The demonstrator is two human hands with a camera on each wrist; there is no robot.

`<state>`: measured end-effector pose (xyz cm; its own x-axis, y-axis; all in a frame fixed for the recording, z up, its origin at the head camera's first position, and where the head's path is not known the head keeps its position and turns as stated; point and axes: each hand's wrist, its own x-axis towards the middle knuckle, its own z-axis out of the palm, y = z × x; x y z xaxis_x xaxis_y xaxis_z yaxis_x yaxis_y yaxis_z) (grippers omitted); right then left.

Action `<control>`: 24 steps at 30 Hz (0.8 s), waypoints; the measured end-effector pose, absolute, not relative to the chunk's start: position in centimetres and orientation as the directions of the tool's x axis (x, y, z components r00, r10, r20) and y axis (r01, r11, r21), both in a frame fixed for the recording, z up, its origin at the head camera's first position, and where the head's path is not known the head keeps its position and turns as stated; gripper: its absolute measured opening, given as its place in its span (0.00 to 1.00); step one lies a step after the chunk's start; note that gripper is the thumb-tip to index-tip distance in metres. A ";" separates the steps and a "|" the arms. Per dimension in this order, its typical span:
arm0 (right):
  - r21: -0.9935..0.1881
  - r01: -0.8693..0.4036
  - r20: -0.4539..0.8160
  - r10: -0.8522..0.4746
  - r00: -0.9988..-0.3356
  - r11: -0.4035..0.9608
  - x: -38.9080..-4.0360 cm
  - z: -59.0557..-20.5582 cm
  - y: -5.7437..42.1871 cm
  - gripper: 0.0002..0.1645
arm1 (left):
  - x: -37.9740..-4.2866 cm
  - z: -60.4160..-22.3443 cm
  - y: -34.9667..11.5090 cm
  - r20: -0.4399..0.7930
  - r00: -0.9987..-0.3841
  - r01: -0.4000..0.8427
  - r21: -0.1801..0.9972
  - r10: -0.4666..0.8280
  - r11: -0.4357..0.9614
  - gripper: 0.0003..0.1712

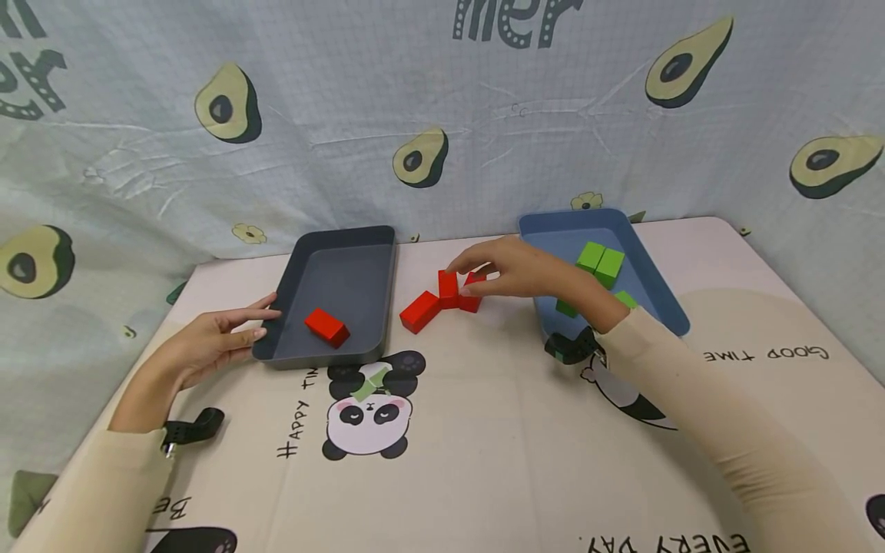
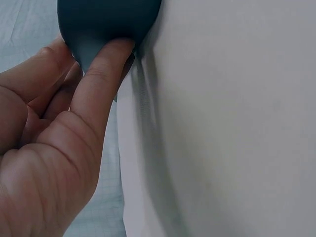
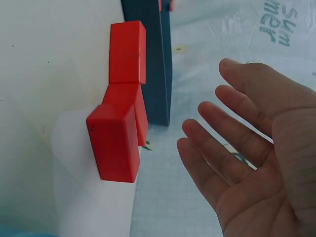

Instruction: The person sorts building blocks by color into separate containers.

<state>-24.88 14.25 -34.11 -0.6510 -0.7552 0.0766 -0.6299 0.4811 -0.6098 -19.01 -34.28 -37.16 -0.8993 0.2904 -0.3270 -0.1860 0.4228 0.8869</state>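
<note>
Avocado-printed fabric (image 1: pixel 332 184), pale and creased, hangs across the top of the head view and down both sides, behind a light surface (image 1: pixel 498 461) printed with pandas and lettering. On that surface, at the centre of the frame, I have three red blocks (image 1: pixel 419 312) bunched together; the left and middle ones appear to touch. I judge them stiff and light, perhaps painted wood or plastic, though I cannot tell which. Their smooth faces could be a little slippery, and nothing about them looks fragile. I would take each across two opposite long sides, about mid-length, thumb against fingertips.

I see the right hand (image 1: pixel 518 267) at the middle and right blocks, its fingers loosely spread and well away from the thumb; the right wrist view shows nothing in its grasp. Left of centre, the left hand (image 1: pixel 220 338) pinches the near-left edge of a dark grey tray (image 1: pixel 346 276) between thumb and fingers. Another red block (image 1: pixel 327 327) lies inside, toward the tray's lower end. That tray looks rigid and thin-walled, so I would trust its rim as a hold. Right of centre, partly hidden by the right arm, a blue tray (image 1: pixel 648 280) holds green blocks (image 1: pixel 609 267).
</note>
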 end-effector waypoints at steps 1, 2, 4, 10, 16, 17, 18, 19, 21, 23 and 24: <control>-0.607 -0.627 0.079 -0.748 -0.659 0.488 -24.9 -34.2 14.3 0.25 | -19.0 -37.2 -34.3 -0.328 -0.899 -0.186 0.886 0.290 0.424 0.37; -0.604 -0.625 0.083 -0.741 -0.666 0.494 -24.9 -34.3 14.4 0.25 | -19.0 -37.2 -34.3 -0.329 -0.899 -0.188 0.886 0.290 0.425 0.37; -0.590 -0.628 0.093 -0.730 -0.677 0.508 -24.9 -34.5 14.5 0.25 | -19.1 -37.3 -34.4 -0.331 -0.899 -0.189 0.884 0.288 0.427 0.37; -0.558 -0.622 0.104 -0.697 -0.710 0.550 -24.6 -34.9 14.7 0.26 | -19.1 -37.4 -34.4 -0.334 -0.898 -0.188 0.881 0.287 0.434 0.37; -0.519 -0.594 0.075 -0.660 -0.748 0.615 -24.3 -35.2 14.9 0.31 | -19.2 -37.3 -34.2 -0.325 -0.899 -0.187 0.890 0.293 0.415 0.37; -0.508 -0.593 0.069 -0.656 -0.751 0.625 -24.3 -35.2 14.9 0.32 | -19.1 -37.3 -34.2 -0.325 -0.899 -0.187 0.891 0.294 0.414 0.36; -0.497 -0.592 0.064 -0.653 -0.754 0.635 -24.3 -35.3 14.9 0.33 | -19.1 -37.3 -34.2 -0.326 -0.899 -0.189 0.892 0.294 0.411 0.36; -0.490 -0.591 0.060 -0.651 -0.757 0.641 -24.3 -35.4 14.9 0.34 | -19.1 -37.3 -34.2 -0.326 -0.898 -0.190 0.892 0.294 0.410 0.36; -0.490 -0.583 0.052 -0.646 -0.762 0.648 -24.2 -35.6 14.8 0.35 | -19.1 -37.3 -34.2 -0.326 -0.898 -0.191 0.894 0.296 0.406 0.36; -0.507 -0.572 0.046 -0.642 -0.765 0.645 -24.1 -35.8 14.9 0.36 | -19.1 -37.4 -34.3 -0.326 -0.898 -0.191 0.894 0.296 0.404 0.36; -0.519 -0.566 0.044 -0.641 -0.766 0.641 -24.1 -35.9 14.9 0.36 | -19.0 -37.4 -34.3 -0.326 -0.898 -0.192 0.895 0.295 0.404 0.36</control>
<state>-24.11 14.87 -35.92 -0.7661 -0.6413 0.0440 -0.5660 0.6406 -0.5189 -19.05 -34.27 -37.37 -0.8982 0.2954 -0.3256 -0.1916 0.4037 0.8946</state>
